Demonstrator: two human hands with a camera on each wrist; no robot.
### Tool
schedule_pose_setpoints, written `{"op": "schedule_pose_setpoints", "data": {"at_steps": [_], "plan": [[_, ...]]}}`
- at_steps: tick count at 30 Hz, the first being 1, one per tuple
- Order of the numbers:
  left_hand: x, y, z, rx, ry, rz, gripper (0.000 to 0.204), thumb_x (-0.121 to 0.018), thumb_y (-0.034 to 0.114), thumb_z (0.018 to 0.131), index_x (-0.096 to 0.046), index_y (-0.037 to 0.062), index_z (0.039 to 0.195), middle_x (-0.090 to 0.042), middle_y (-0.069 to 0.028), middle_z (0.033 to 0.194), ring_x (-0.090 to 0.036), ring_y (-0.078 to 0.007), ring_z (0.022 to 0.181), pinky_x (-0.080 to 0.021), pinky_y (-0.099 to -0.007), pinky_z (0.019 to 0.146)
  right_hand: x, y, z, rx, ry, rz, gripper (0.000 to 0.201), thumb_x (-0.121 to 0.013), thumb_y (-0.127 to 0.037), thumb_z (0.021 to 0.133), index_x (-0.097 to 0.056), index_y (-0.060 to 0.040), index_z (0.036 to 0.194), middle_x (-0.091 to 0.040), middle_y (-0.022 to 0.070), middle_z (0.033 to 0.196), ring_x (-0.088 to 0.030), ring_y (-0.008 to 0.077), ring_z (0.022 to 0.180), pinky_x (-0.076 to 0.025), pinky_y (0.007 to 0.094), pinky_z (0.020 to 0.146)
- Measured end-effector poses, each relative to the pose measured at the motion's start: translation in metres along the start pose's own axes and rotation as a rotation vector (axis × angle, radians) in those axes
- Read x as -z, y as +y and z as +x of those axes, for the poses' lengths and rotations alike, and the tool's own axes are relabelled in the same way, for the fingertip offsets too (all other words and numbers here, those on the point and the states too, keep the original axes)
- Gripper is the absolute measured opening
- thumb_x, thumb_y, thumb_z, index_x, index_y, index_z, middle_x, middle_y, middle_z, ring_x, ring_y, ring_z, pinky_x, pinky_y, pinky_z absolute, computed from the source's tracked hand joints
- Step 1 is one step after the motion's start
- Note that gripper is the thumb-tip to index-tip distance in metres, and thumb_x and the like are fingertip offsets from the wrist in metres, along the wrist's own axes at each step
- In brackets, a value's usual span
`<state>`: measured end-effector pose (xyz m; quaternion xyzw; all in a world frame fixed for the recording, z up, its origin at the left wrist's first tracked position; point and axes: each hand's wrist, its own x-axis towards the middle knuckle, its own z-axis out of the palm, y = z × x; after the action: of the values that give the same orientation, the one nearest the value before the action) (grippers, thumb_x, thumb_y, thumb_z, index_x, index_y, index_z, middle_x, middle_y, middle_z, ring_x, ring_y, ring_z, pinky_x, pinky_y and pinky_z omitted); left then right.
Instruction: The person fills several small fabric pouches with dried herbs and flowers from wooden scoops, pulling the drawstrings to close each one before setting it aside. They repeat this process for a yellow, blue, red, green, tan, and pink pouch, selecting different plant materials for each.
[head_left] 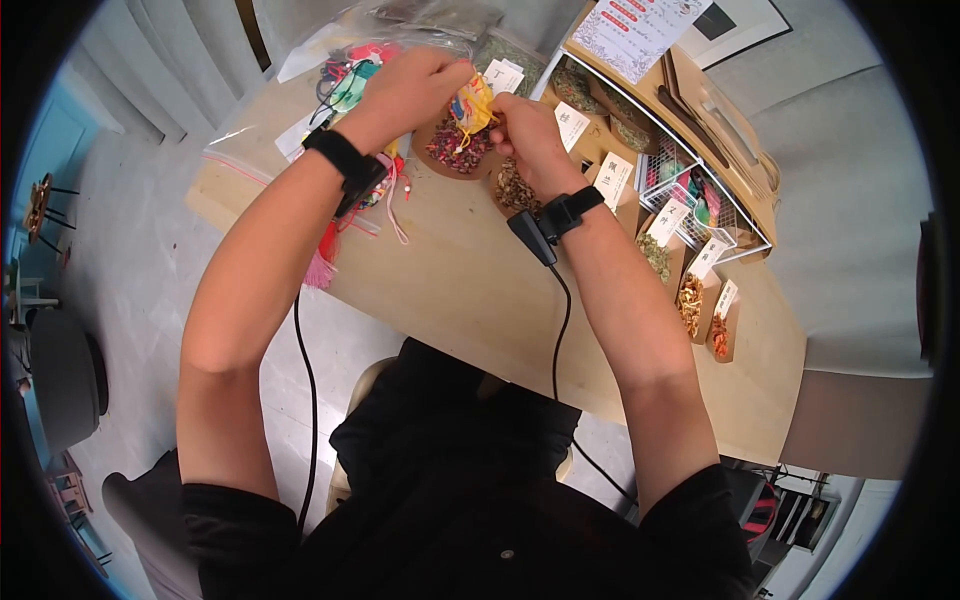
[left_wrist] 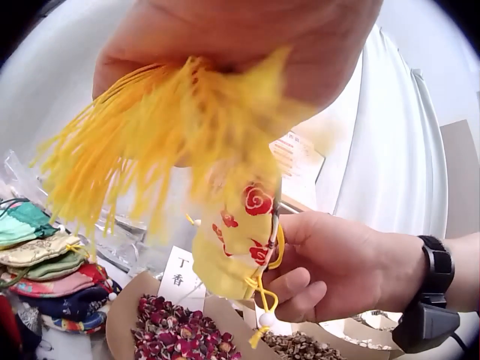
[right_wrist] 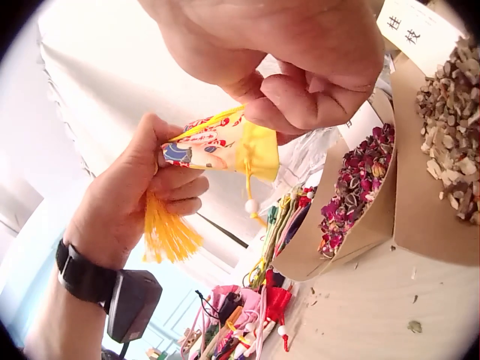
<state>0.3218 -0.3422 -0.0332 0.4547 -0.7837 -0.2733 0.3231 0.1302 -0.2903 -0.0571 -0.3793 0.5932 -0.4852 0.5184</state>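
A small yellow cloth pouch (head_left: pixel 470 103) with red and blue patterns is held above a paper tray of dark red dried buds (head_left: pixel 455 148). My left hand (head_left: pixel 412 92) grips the pouch's tasselled end; the yellow tassel (right_wrist: pixel 169 229) hangs below those fingers. At the other end, my right hand (head_left: pixel 530 138) pinches the pouch's edge beside the yellow drawstring, fingertips curled in. In the left wrist view the pouch (left_wrist: pixel 236 251) slants between both hands, and a white bead (left_wrist: pixel 267 319) dangles from its cord. The pouch's inside is hidden.
Stacked coloured pouches (left_wrist: pixel 52 262) lie at the left by clear plastic bags. Labelled paper trays of dried herbs (head_left: pixel 690 300) run along the right edge, beside a white wire rack (head_left: pixel 668 165). Brown chips (head_left: pixel 515 187) fill the tray under my right hand.
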Motion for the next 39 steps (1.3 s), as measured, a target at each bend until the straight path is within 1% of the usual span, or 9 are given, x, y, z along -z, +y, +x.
{"op": "schedule_pose_setpoints", "data": {"at_steps": [2, 5, 9, 17, 20, 23, 27, 37, 39], "plan": [[0.002, -0.007, -0.013, 0.083, -0.027, -0.054, 0.046, -0.061, 0.042, 0.094, -0.069, -0.0015, 0.085, -0.067, -0.022, 0.078, -0.067, -0.0381, 0.075, -0.051, -0.0443, 0.071, 0.002, 0.0, -0.001, 0.006, -0.03, 0.075, 0.018, -0.062, -0.017, 0.098, -0.064, 0.0002, 0.096, -0.062, 0.0041, 0.078, -0.056, 0.0109, 0.061, -0.04, 0.0258, 0.049], [-0.001, -0.014, -0.034, 0.029, 0.02, -0.099, 0.042, -0.058, 0.032, 0.102, -0.061, -0.0065, 0.086, -0.056, -0.0115, 0.069, -0.056, -0.016, 0.07, -0.047, -0.0368, 0.067, 0.009, 0.007, 0.0, 0.008, -0.1, 0.187, 0.021, -0.062, -0.017, 0.098, -0.067, 0.0026, 0.102, -0.067, 0.0071, 0.081, -0.061, 0.0128, 0.063, -0.045, 0.026, 0.051], [-0.005, -0.011, -0.06, 0.065, 0.143, -0.121, 0.042, -0.058, 0.036, 0.097, -0.066, -0.0042, 0.085, -0.065, -0.0197, 0.073, -0.067, -0.0352, 0.072, -0.049, -0.045, 0.069, 0.005, 0.003, -0.018, 0.03, -0.156, 0.252, 0.024, -0.068, -0.015, 0.098, -0.067, 0.0039, 0.112, -0.069, 0.0073, 0.084, -0.064, 0.0124, 0.068, -0.049, 0.0249, 0.055], [-0.026, 0.004, -0.146, 0.104, 0.229, -0.445, 0.033, -0.059, 0.027, 0.105, -0.067, -0.0021, 0.12, -0.072, -0.0103, 0.088, -0.067, -0.0142, 0.085, -0.053, -0.0329, 0.075, 0.002, 0.011, -0.105, 0.511, -0.149, -0.262, 0.023, -0.073, -0.009, 0.095, -0.071, 0.0009, 0.115, -0.071, 0.0035, 0.086, -0.063, 0.0072, 0.071, -0.051, 0.0274, 0.061], [-0.039, 0.016, -0.187, -0.037, 0.245, -0.497, 0.035, -0.068, 0.026, 0.103, -0.067, -0.0004, 0.126, -0.073, -0.0081, 0.103, -0.067, -0.0125, 0.092, -0.054, -0.0297, 0.082, 0.001, 0.01, -0.165, 0.776, -0.046, -0.438, 0.019, -0.072, -0.006, 0.094, -0.073, -0.0043, 0.113, -0.071, 0.0088, 0.091, -0.066, 0.0167, 0.073, -0.052, 0.032, 0.064], [-0.048, 0.028, -0.228, 0.061, 0.034, -0.748, 0.04, -0.078, 0.024, 0.097, -0.068, 0.0013, 0.128, -0.073, -0.0083, 0.114, -0.066, -0.0121, 0.102, -0.054, -0.0294, 0.091, 0.005, 0.006, -0.218, 0.939, -0.046, -0.529, 0.023, -0.072, -0.003, 0.091, -0.073, -0.0058, 0.115, -0.07, 0.0116, 0.097, -0.067, 0.0253, 0.078, -0.054, 0.0346, 0.067], [-0.068, 0.031, -0.245, -0.1, 0.064, -0.52, 0.035, -0.084, 0.015, 0.084, -0.071, 0.0021, 0.114, -0.069, -0.0086, 0.096, -0.065, -0.0242, 0.09, -0.051, -0.0364, 0.081, 0.02, 0.021, -0.257, 1.193, -0.073, -0.644, 0.031, -0.076, 0.003, 0.084, -0.074, -0.0066, 0.113, -0.074, 0.0094, 0.106, -0.071, 0.025, 0.084, -0.057, 0.0319, 0.073], [-0.085, 0.082, -0.252, -0.128, -0.176, -0.635, 0.025, -0.081, 0.015, 0.084, -0.065, 0.0022, 0.099, -0.065, -0.0113, 0.095, -0.061, -0.0308, 0.086, -0.049, -0.0364, 0.079, 0.059, 0.042, -0.31, 1.217, 0.011, -0.69, 0.035, -0.078, 0.002, 0.075, -0.074, -0.0073, 0.109, -0.073, 0.0089, 0.11, -0.071, 0.0273, 0.085, -0.059, 0.0351, 0.071], [-0.09, 0.089, -0.253, -0.13, -0.219, -0.657, 0.027, -0.081, 0.017, 0.084, -0.066, 0.0024, 0.101, -0.065, -0.008, 0.093, -0.062, -0.0232, 0.088, -0.05, -0.0339, 0.08, 0.064, 0.045, -0.317, 1.202, 0.041, -0.698, 0.035, -0.078, 0.003, 0.074, -0.074, -0.0075, 0.108, -0.073, 0.0082, 0.109, -0.071, 0.0273, 0.083, -0.059, 0.0353, 0.07]]}}
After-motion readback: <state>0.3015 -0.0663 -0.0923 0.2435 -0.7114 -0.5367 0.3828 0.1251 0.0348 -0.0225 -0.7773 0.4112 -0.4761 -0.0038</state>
